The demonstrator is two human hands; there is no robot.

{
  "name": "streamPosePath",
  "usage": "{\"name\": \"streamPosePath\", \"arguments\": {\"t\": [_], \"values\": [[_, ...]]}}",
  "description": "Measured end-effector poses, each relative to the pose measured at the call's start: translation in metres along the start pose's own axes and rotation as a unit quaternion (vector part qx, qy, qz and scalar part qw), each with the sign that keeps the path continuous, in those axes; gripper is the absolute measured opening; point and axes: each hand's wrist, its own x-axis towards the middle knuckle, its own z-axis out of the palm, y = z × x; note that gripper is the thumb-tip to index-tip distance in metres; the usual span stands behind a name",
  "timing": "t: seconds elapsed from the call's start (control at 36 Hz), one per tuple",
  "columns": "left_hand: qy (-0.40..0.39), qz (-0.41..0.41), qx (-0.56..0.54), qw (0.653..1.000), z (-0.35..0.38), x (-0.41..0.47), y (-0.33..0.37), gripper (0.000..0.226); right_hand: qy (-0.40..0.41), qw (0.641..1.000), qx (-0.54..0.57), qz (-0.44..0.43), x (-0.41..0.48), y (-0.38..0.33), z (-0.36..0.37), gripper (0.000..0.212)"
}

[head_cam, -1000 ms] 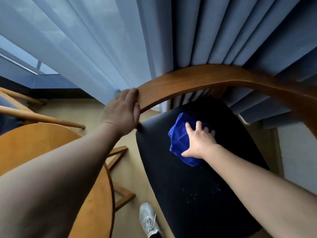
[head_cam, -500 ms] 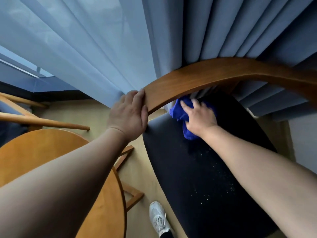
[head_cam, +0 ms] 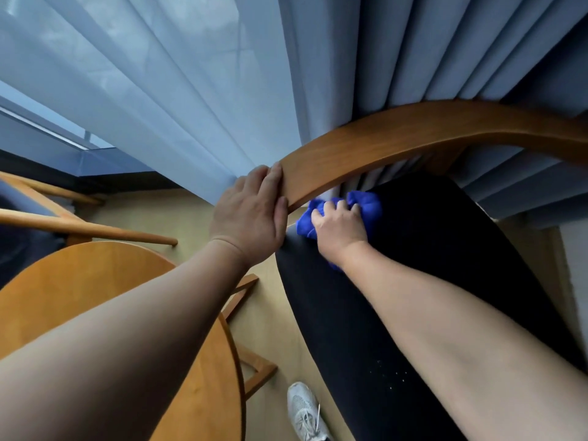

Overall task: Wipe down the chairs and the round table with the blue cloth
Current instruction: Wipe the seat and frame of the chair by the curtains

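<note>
One chair seat (head_cam: 445,249) is being wiped with the blue cloth (head_cam: 366,205) bunched in the right grip (head_cam: 342,229), its backrest (head_cam: 397,138) clasped by the left grip (head_cam: 248,214); the round surface (head_cam: 95,281) is judged still pending.

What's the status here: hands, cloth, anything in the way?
Left hand grips the wooden backrest. Right hand holds the blue cloth bunched on the black seat, under the backrest. Nothing in the way.

Bunched blue cloth (head_cam: 369,205) on black chair seat (head_cam: 445,249), under wooden backrest (head_cam: 413,135)
</note>
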Motion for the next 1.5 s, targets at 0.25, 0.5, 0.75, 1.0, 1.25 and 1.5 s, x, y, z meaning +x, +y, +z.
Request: {"name": "streamPosePath", "arguments": {"t": [0.25, 0.5, 0.75, 1.0, 1.25, 1.5], "values": [[0.0, 0.001, 0.004, 1.0, -0.001, 0.0, 0.001, 0.057, -0.029, 0.964, -0.084, -0.25, -0.074, -0.084, 0.036, 0.036], [-0.003, 0.004, -0.002, 1.0, -0.003, -0.003, -0.002, 0.058, -0.134, 0.945, -0.076, -0.289, -0.055, -0.033, 0.014, 0.08], [0.004, 0.009, -0.004, 1.0, -0.003, -0.004, -0.002, 0.057, -0.088, 0.966, -0.055, -0.238, -0.054, -0.03, 0.023, 0.068], [-0.009, 0.004, 0.004, 1.0, -0.004, 0.002, 0.001, 0.058, -0.059, 0.972, -0.042, -0.223, -0.042, 0.019, 0.014, 0.064], [-0.014, 0.004, 0.028, 0.999, -0.001, 0.004, 0.0, 0.059, -0.044, 0.999, 0.027, 0.016, -0.015, 0.139, 0.006, 0.062], [-0.031, 0.0, 0.029, 0.999, -0.001, 0.005, 0.001, 0.058, -0.058, 0.977, 0.101, 0.178, -0.006, 0.181, 0.007, 0.059]]}}
